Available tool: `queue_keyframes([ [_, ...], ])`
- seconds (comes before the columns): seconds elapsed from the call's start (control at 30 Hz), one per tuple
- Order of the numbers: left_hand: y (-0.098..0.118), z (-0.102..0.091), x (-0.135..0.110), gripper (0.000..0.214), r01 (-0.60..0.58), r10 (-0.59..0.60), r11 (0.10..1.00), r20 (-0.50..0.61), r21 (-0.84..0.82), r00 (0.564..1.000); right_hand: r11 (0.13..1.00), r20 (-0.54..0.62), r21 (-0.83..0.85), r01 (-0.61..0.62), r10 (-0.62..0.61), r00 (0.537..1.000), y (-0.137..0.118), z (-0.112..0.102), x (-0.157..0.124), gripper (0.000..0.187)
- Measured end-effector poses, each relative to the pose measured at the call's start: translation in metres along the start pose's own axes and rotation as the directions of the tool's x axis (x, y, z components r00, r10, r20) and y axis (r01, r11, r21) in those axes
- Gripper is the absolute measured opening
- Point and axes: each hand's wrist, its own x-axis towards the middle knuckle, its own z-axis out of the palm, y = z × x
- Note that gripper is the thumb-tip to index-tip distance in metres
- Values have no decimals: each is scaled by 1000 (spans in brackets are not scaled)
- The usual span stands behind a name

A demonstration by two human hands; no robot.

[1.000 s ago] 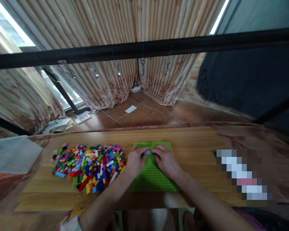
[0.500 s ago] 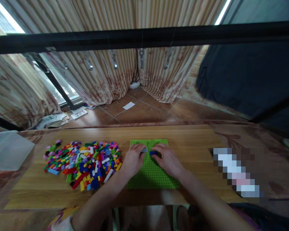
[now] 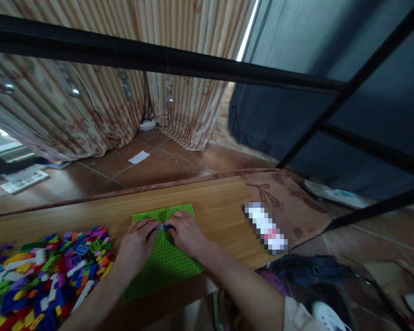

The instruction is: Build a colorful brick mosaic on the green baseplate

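Note:
A green studded baseplate (image 3: pixel 170 264) lies on the wooden table, and both hands are over its far part. My left hand (image 3: pixel 138 246) pinches a small greyish brick (image 3: pixel 160 227) between thumb and fingers. Close on its right, my right hand (image 3: pixel 188 234) has its fingers closed on a small dark blue brick (image 3: pixel 169 228). The two bricks are end to end or nearly so; I cannot tell whether they touch. Fingers hide much of both bricks, and whether they sit on the studs is unclear.
A heap of mixed coloured bricks (image 3: pixel 44 276) spreads over the table's left side. A pixelated oblong object (image 3: pixel 267 230) lies at the right end. Beyond the table runs a black metal bar (image 3: pixel 193 64) before curtains (image 3: pixel 99 101). A dark bag (image 3: pixel 310 269) is at lower right.
My view has turned to the right, so the table appears further left. My hands have come closer together, bringing the greyish and blue bricks nearly end to end.

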Motion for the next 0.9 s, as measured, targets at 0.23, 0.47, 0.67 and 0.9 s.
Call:
queue_keyframes([
  [0.23, -6, 2, 0, 24, -55, 56, 996, -6, 70, 998, 995, 56, -85, 52, -48, 997, 0, -3, 3, 13],
  [0.47, -11, 4, -2, 28, -160, 169, 975, -45, 157, 985, 993, 83, -102, 62, -53, 995, -2, -8, 1, 17],
  [0.67, -10, 5, -3, 28, -185, 198, 964, -51, 189, 979, 993, 79, -102, 59, -51, 996, 0, -7, 1, 17],
  [0.9, -8, 5, -3, 28, -182, 196, 963, -52, 197, 979, 993, 64, -103, 60, -54, 997, -1, -10, 2, 14],
])
